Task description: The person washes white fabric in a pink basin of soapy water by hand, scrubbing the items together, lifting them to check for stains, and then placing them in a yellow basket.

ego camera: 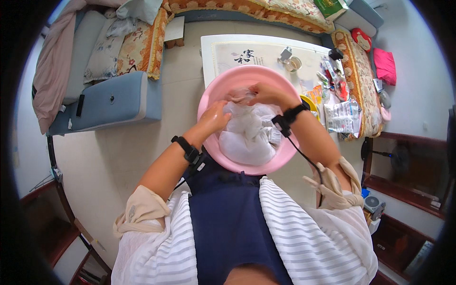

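A pink plastic basin (210, 89) stands before me, overlapping the near edge of a white table. Inside it lies a bunched, wet-looking white garment (245, 146), with a gathered, ribbed part on its right side. My left hand (214, 117) is over the left inside of the basin, thumb and fingers pinching the garment's upper edge. Farther back, my right hand (265, 94) bends inward with its fingers on a sheer, blurred part of the same cloth. The fingertips of both hands are partly hidden. Each wrist wears a black strap with a small device.
On the white table (217, 53) are a glass cup (293, 64), a silvery packet (342, 115) and several small packages. Partly behind the basin's right rim shows a yellow-rimmed container (309, 103). A blue sofa (117, 101) stands left, and a flower-patterned covered seat (356, 78) right.
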A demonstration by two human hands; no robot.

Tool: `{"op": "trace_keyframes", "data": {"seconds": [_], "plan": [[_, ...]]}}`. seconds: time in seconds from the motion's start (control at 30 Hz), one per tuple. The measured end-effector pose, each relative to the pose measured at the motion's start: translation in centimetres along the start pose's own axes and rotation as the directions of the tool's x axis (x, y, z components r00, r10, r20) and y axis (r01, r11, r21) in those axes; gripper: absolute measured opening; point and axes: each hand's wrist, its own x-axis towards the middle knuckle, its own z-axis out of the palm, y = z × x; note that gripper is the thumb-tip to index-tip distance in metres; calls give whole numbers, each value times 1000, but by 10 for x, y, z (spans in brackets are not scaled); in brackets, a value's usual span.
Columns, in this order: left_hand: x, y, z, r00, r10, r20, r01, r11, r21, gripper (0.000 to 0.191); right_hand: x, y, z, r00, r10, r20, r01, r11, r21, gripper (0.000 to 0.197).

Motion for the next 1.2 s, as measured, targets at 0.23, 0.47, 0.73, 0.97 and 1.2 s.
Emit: {"op": "trace_keyframes", "data": {"seconds": [0.23, 0.47, 0.73, 0.97, 1.2], "plan": [[25, 30, 49, 961, -91, 262, -5, 938, 346, 93, -116, -9, -21, 862, -63, -503, 365, 765, 530, 28], [5, 92, 60, 677, 213, 705, -166, 977, -136, 80, -131, -28, -22, 763, 32, -646, 596, 352, 722, 23], [14, 27, 50, 895, -78, 440, 43, 995, 89, 72, 2, -8, 30, 938, 178, -296, 162, 531, 832, 22], [31, -13, 47, 877, -448, 174, 345, 336, -876, 53, 111, 69, 103, 954, 97, -284, -226, 854, -469, 53], [39, 10, 17, 820, -511, 256, 237, -104, -966, 40, 66, -25, 66, 967, 83, -241, -36, 981, 193, 37]]}}
